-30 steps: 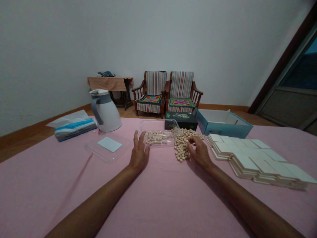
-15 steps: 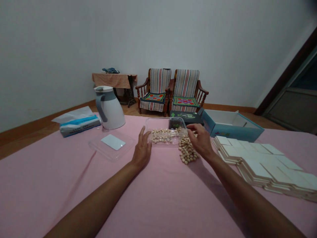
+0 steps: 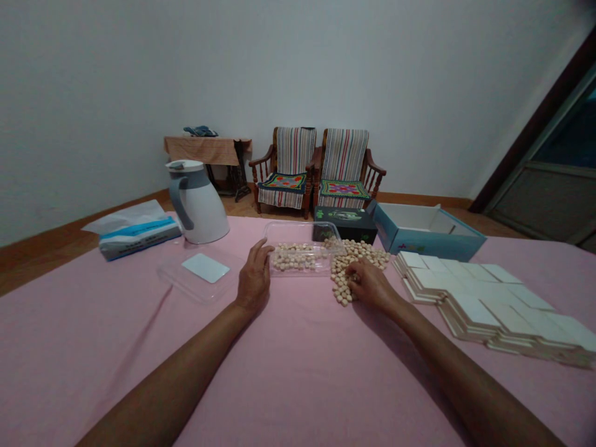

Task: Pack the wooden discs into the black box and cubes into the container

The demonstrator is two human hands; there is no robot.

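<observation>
A clear plastic box (image 3: pixel 316 267), with many small beige nut-like pieces (image 3: pixel 293 257) inside, sits on the pink cloth ahead of me. My left hand (image 3: pixel 254 278) grips its left end, thumb and fingers at the rim. To the right of the box lies a loose pile of the same pieces (image 3: pixel 342 287). My right hand (image 3: pixel 371 284) reaches into this pile with its fingers curled around some of them; how many is hidden. A clear lid (image 3: pixel 172 282) with a white card (image 3: pixel 205 267) on it lies left of my left hand.
A white and grey jug (image 3: pixel 205 211) and a tissue pack (image 3: pixel 139 238) stand at the left. Behind the pile are a black box (image 3: pixel 347 226) and an open blue box (image 3: pixel 428 242). Stacked white tiles (image 3: pixel 484 304) cover the right side. Two wooden chairs (image 3: pixel 342 164) stand beyond the table.
My right hand has moved from the box's right rim down into the loose pile, and its fingers have curled. My left hand stays at the box's left end. The view has shifted slightly.
</observation>
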